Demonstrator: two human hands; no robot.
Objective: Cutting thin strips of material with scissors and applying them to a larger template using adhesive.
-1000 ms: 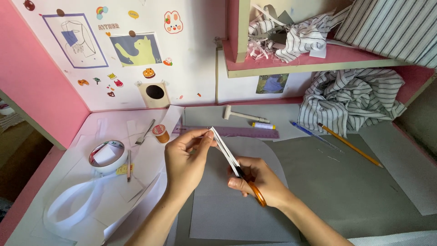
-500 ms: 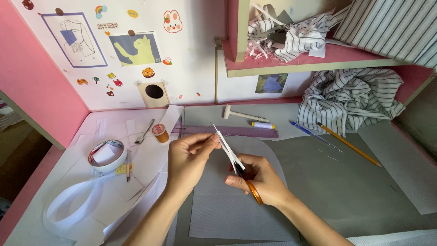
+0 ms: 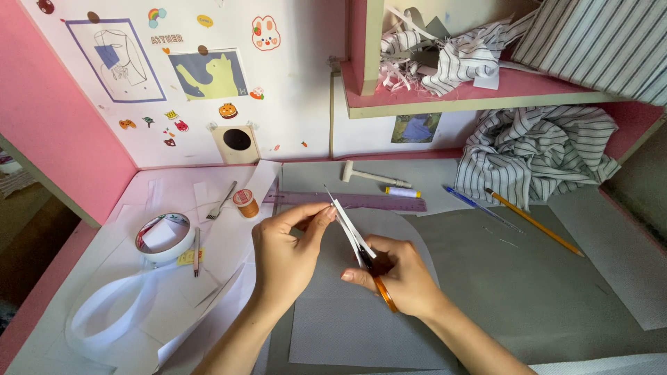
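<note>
The left hand (image 3: 285, 253) pinched the edge of a narrow white paper strip (image 3: 345, 223) above the grey counter (image 3: 528, 278); the right hand (image 3: 396, 274) was closed around orange-handled scissors (image 3: 372, 271), their blades at the strip. A purple ruler (image 3: 354, 201), a small hammer (image 3: 368, 175), a tape roll (image 3: 165, 237) and striped cloth (image 3: 535, 156) lay around; a sticker-covered white wall (image 3: 208, 83) and a pink shelf (image 3: 479, 94) stood behind.

Both hands, the left (image 3: 285, 253) and the right (image 3: 399, 274), are bare, with bare forearms, no sleeves or rings showing.
</note>
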